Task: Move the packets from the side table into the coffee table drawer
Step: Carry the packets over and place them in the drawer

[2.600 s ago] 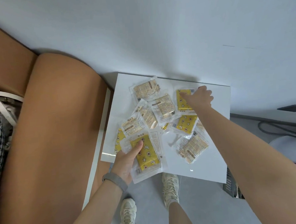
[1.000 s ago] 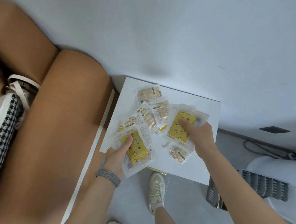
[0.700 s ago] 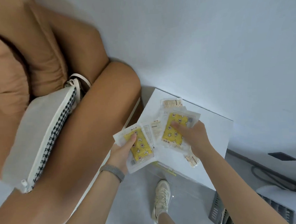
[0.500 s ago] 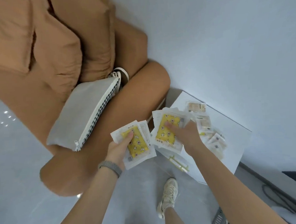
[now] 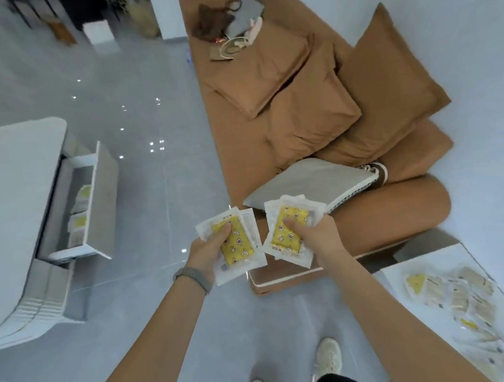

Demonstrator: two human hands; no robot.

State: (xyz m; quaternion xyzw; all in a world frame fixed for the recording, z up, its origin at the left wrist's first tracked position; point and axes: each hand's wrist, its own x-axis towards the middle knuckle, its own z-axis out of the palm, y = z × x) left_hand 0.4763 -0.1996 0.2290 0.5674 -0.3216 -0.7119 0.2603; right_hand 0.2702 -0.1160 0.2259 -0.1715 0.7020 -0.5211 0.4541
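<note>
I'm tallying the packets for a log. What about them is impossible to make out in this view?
- Stack in the left hand: count hidden, the top packet covers the rest.
- Stack in the right hand: same, only layered edges show.
- Open drawer: its front panel hides most of the contents.
- Packets on the side table: blurred, overlapping, cut off by the right edge.
- Printed text: too small.

Drawer [image 5: 95, 199] left, sofa [image 5: 314, 123] ahead, side table [image 5: 401, 282] right.
</note>
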